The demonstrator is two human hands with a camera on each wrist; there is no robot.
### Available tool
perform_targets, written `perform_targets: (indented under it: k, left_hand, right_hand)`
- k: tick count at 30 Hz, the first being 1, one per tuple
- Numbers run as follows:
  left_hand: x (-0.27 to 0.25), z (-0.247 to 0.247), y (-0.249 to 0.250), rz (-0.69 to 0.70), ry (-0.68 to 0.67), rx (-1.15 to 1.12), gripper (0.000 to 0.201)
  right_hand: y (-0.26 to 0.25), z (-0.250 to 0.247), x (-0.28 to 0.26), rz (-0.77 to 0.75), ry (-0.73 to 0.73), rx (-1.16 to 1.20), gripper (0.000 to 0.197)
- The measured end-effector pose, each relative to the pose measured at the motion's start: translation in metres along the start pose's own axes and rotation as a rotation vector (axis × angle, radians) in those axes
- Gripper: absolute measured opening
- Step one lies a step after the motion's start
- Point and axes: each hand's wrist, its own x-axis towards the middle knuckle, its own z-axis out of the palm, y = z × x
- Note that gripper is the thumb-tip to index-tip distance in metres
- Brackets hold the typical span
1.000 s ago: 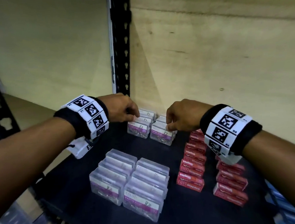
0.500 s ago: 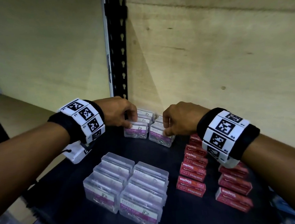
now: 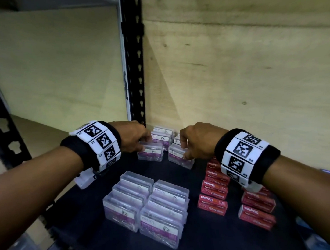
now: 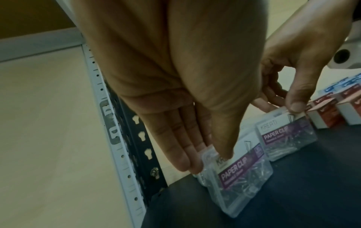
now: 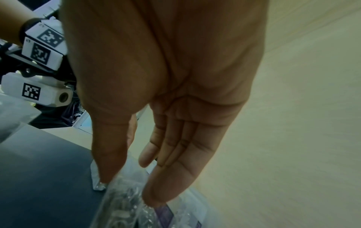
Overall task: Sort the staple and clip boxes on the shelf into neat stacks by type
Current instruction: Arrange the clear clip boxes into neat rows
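Observation:
Two short rows of clear paper clip boxes stand at the back of the dark shelf (image 3: 204, 240). My left hand (image 3: 148, 146) pinches the front box of the left row (image 3: 150, 155), thumb on its label face and fingers behind (image 4: 208, 162). My right hand (image 3: 186, 152) pinches the front box of the right row (image 3: 179, 159); its thumb and fingers straddle the clear box (image 5: 125, 205). Nearer to me stands a block of clip boxes (image 3: 146, 205). Red staple boxes (image 3: 215, 194) lie in two rows at the right.
A black slotted upright (image 3: 135, 68) rises just behind my left hand, and a plywood wall (image 3: 235, 70) backs the shelf. Blue boxes (image 4: 349, 83) sit beyond the red ones at the far right. A bare strip of shelf separates the back rows from the front block.
Both hands have come down from the tops of the back rows onto each row's front box and now pinch it. The other boxes have not moved.

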Motion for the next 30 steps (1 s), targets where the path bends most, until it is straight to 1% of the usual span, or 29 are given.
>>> perform_targets:
  k: [5, 13, 18, 24, 30]
  left_hand:
    - [-0.021, -0.006, 0.005, 0.008, -0.064, -0.030, 0.030]
    - [-0.045, -0.010, 0.013, -0.003, -0.146, -0.091, 0.030]
    - [-0.056, -0.010, 0.015, 0.011, -0.167, -0.107, 0.032]
    - [-0.064, -0.010, 0.015, 0.031, -0.182, -0.104, 0.033]
    - [-0.066, -0.005, 0.012, 0.048, -0.200, -0.113, 0.036]
  right_hand:
    - [-0.007, 0.002, -0.013, -0.042, -0.030, -0.007, 0.039]
    - [-0.018, 0.000, -0.038, -0.118, -0.068, 0.033, 0.039]
    - [-0.022, 0.000, -0.046, -0.106, -0.089, 0.067, 0.038]
    - [-0.026, -0.001, -0.055, -0.114, -0.112, 0.056, 0.040]
    - [-0.030, -0.002, -0.061, -0.106, -0.121, 0.059, 0.038]
